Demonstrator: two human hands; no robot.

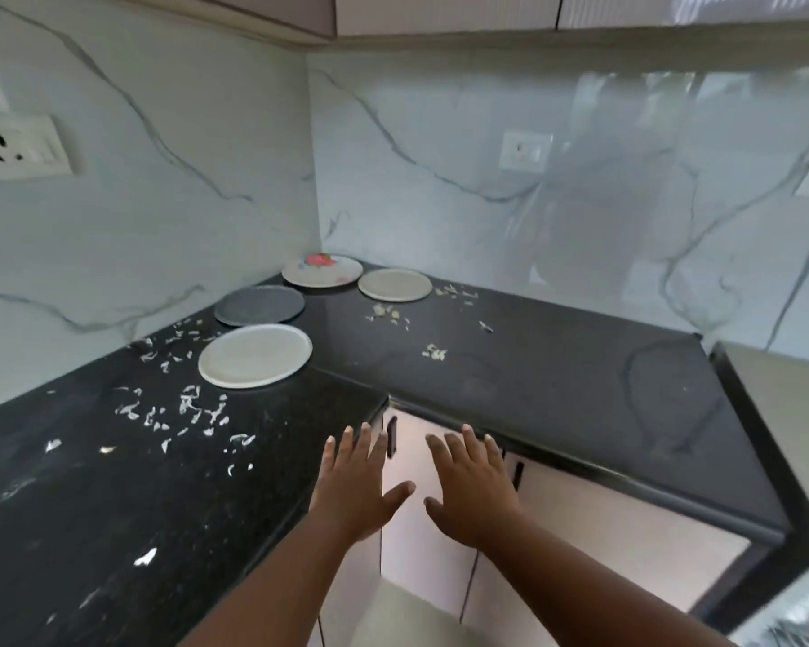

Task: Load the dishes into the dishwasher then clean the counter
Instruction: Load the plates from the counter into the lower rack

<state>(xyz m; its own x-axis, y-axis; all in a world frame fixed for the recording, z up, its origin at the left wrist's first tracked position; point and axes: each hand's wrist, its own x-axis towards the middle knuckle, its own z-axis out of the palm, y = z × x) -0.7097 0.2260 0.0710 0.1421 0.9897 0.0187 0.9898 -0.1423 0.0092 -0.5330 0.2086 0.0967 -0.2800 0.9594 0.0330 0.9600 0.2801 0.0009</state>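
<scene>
Both hands out in front, palms down, side by side over the inner corner of the black counter [556, 366]. Left hand [358, 488] has fingers spread and straight, holding nothing; it hangs at the counter's front edge. Right hand [470, 488] likewise flat and loose, nothing in it, in front of the pale cabinet doors [440, 506] below the counter lip.

Four plates lie well beyond the fingertips, toward the wall corner. Nearest to the left hand: a white plate [255, 356], ahead and to its left. Past that, a dark grey plate [259, 305]. Farthest back, tight in the corner, a plate with a red pattern [322, 270]. Just right of it, a beige plate [395, 284], straight ahead of the right hand but far off.

White scraps [183, 408] litter the counter left of the left hand; smaller bits [433, 351] lie ahead of the right hand, between it and the beige plate.
</scene>
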